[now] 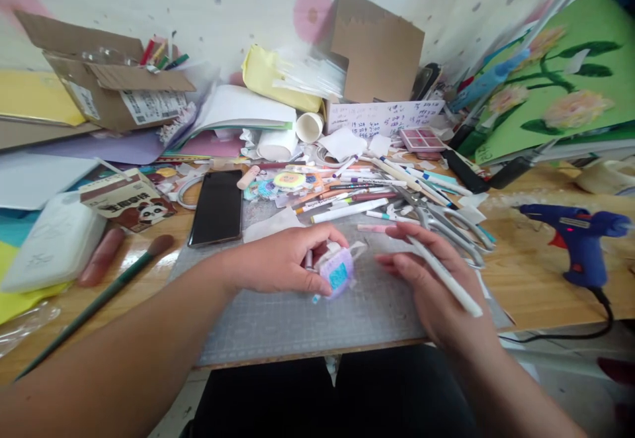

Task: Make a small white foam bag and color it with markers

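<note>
My left hand grips a small lavender scalloped piece with a bright blue square in its middle. Something white, perhaps a marker cap, also shows between those fingers, too unclear to name. A white marker pen lies across my right hand, held in the crook between thumb and forefinger, its fingers loosely curled. Both hands are over the grey cutting mat, apart from each other. Beyond them lie several similar colourful scalloped pieces and a heap of markers.
Scissors lie just beyond my right hand. A blue glue gun with a cord stands at the right. A black phone, a panda-printed box and a long brush are on the left. Cardboard boxes and papers line the wall.
</note>
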Motion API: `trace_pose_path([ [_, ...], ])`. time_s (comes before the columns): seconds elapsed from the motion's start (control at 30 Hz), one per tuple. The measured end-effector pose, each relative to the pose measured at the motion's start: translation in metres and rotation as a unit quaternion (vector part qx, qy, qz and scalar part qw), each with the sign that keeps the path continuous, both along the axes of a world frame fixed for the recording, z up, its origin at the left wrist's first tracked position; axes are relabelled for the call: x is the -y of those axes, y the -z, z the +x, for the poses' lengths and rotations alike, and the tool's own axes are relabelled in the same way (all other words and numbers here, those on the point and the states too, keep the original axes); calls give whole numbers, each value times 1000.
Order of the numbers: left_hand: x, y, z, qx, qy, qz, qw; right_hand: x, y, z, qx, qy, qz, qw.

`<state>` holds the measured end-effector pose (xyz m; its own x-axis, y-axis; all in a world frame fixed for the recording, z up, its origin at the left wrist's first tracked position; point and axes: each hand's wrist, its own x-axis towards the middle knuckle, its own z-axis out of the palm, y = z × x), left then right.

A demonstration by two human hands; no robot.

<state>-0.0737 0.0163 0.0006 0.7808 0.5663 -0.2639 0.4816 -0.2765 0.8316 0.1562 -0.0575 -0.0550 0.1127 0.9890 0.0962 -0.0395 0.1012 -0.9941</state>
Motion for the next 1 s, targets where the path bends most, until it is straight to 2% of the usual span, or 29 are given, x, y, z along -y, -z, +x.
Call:
trace_pose_path([
  [0.1,-4,-3,-2,-60,0,39,997,1,-5,10,1,20,25,999],
  [0.3,-6,-6,-2,-91,4,53,994,5,-9,-1,85,-30,1,996],
  [0.4,-8,-4,-3,-91,8,56,994,4,-10,-8,145,-25,26,989],
  [0.67,-9,-3,-4,-70,17,52,996,2,-15,-13,230,-35,9,973],
  [1.0,-9,-3,-3,-70,13,45,996,3,-15,-12,235,-43,16,971],
])
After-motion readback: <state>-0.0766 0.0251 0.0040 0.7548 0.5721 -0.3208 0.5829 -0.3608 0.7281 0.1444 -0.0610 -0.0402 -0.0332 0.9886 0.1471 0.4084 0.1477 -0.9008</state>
